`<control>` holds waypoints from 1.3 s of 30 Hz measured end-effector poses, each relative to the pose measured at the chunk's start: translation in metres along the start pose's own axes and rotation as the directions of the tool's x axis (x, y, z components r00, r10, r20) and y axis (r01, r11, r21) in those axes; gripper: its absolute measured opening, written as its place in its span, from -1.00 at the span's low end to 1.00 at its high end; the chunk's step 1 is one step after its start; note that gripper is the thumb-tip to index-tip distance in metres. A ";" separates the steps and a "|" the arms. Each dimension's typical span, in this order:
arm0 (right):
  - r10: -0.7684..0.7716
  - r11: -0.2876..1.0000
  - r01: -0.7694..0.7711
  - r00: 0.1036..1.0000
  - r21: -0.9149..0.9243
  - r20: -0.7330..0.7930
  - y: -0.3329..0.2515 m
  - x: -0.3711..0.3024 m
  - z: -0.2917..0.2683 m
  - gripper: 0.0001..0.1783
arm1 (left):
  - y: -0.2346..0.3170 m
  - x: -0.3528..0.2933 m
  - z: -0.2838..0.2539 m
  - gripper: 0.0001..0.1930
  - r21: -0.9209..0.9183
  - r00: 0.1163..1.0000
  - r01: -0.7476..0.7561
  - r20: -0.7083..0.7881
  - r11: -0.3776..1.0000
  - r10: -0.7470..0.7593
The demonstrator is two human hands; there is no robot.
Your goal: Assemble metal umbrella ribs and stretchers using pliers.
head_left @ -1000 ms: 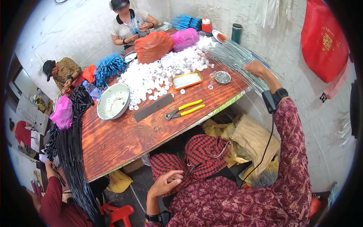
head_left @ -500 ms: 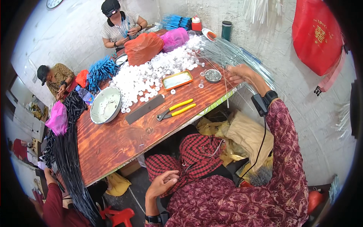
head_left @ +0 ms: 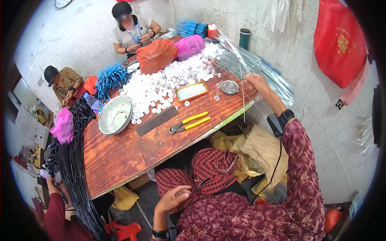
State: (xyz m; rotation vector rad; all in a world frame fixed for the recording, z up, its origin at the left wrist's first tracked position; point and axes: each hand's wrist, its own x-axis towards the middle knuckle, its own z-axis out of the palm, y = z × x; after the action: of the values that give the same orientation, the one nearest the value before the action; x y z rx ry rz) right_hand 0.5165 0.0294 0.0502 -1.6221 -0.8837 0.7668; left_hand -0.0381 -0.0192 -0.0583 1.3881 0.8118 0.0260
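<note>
At the table's right edge my right hand (head_left: 257,85) is closed round a bunch of thin wires (head_left: 235,52), its fingertips pinched together. The bunch rises up and away to the left, and a few strands dangle below the hand. Behind it lies a large heap of pale, silvery wires (head_left: 273,76). My left hand (head_left: 173,199) rests over my lap by a red-and-black checked cloth (head_left: 213,164), fingers loosely bent and holding nothing. Nearest my right hand stands a small round dish (head_left: 229,94) of tiny metallic pieces.
Yellow-handled cutters (head_left: 195,118), a dark flat bar (head_left: 157,121) and an orange-rimmed tray (head_left: 193,97) lie on the wooden table (head_left: 120,160). White plastic caps (head_left: 161,84) are heaped behind, beside an enamel bowl (head_left: 125,124). Black strips (head_left: 72,168) hang off the left edge. Two people sit across.
My right hand has lifted a bunch of wires up off the heap, their far ends now raised. The left hand has barely moved. The whole view has shifted slightly.
</note>
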 end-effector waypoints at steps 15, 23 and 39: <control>-0.477 0.869 0.466 0.878 -0.167 -0.031 -0.059 -0.012 0.078 -0.75 | 0.000 0.004 -0.008 -0.45 0.154 0.985 -0.172 -0.004 0.973 0.175; -0.530 0.804 0.512 0.847 -0.303 0.026 -0.064 0.019 0.111 -0.67 | -0.011 -0.003 -0.008 -0.48 0.132 0.951 -0.310 0.022 0.942 0.310; -0.561 0.590 0.791 0.545 -0.161 0.623 -0.102 -0.182 0.303 -0.77 | 0.114 -0.010 -0.037 -0.43 0.011 0.423 -0.799 -0.700 0.601 0.576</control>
State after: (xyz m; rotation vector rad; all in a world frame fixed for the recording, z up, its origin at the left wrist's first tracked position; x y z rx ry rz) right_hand 0.1514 0.0380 0.0945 -1.2117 -2.0827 0.4156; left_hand -0.0156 0.0335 0.0474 1.2972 0.6558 1.3492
